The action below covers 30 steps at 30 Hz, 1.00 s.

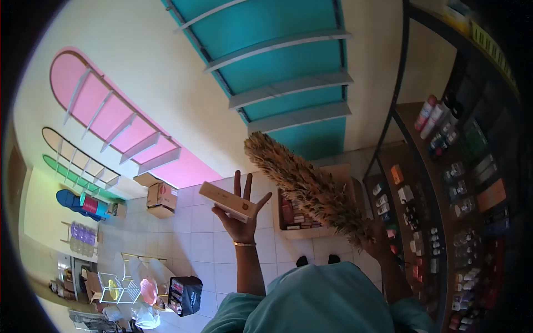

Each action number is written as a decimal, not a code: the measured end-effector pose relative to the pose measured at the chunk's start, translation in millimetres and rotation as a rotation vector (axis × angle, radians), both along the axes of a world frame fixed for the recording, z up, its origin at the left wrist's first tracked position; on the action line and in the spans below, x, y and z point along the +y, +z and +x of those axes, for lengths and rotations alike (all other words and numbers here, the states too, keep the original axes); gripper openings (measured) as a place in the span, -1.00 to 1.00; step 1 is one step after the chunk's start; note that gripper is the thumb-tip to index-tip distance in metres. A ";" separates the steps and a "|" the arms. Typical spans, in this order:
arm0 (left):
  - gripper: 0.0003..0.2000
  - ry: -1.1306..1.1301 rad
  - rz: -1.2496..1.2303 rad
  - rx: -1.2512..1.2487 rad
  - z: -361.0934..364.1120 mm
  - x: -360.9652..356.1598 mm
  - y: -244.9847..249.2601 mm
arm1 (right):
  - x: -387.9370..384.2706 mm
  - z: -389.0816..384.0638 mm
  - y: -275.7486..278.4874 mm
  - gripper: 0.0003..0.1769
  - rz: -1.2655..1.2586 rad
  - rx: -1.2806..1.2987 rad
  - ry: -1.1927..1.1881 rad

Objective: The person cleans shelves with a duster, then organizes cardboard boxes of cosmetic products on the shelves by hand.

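My left hand is raised in front of me, its fingers spread wide, holding a slim beige box across the palm by the thumb. Small print shows on the box, too fine to read. A large, bushy brown feather duster slants up and leftward from my right hand, which is wrapped round its lower end; the grip is partly hidden. Below the duster, an open cardboard box on the floor contains several small packages.
Dark shelving with bottles, jars and small boxes stands close on my right. Teal wall shelves are ahead, and pink ones at left. Another carton, a black bag and a wire rack are on the left.
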<state>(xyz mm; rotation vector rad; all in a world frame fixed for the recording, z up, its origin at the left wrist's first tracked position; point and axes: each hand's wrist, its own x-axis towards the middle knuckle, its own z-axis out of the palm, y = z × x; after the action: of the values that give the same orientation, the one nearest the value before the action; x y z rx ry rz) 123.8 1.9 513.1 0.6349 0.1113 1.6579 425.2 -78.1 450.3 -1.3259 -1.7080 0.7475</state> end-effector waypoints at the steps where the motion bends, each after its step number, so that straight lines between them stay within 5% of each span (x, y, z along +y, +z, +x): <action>1: -0.33 -0.003 -0.039 0.022 4.8 1.0 1.5 | -4.1 1.5 -0.5 -0.71 -0.059 0.167 -0.020; 2: -0.31 0.000 -0.077 0.039 8.4 1.4 0.7 | -6.1 3.6 -0.4 -0.71 -0.115 0.330 -0.035; 5: -0.38 -0.075 -0.192 -0.149 -2.5 3.5 -48.7 | -10.2 8.5 -3.6 -0.71 -0.002 0.277 0.247; 6: -0.44 0.179 -0.304 -0.006 14.5 -2.8 -35.1 | -7.4 6.9 -2.0 -0.70 -0.044 0.264 0.256; 11: -0.44 0.093 -0.334 -0.170 11.1 -10.6 -46.9 | 12.2 7.3 -12.7 -0.66 -0.108 0.081 0.256; 17: -0.48 0.161 -0.246 -0.082 -38.5 -3.9 -56.3 | 35.6 -20.5 -20.6 -0.63 -0.422 0.302 0.445; 23: -0.51 0.285 -0.468 -0.149 -73.5 39.7 -78.6 | 81.8 -50.5 -41.2 -0.54 -0.269 0.007 0.418; 30: -0.50 0.226 -0.428 -0.181 -149.2 90.4 -107.7 | 129.1 -117.5 -40.8 -0.61 -0.412 -0.041 0.409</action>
<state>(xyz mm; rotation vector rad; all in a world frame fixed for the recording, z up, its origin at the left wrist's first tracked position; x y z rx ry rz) -25.3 92.4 405.4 0.1502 0.4064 1.8262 307.7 50.9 409.5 -1.2705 -1.9548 1.3751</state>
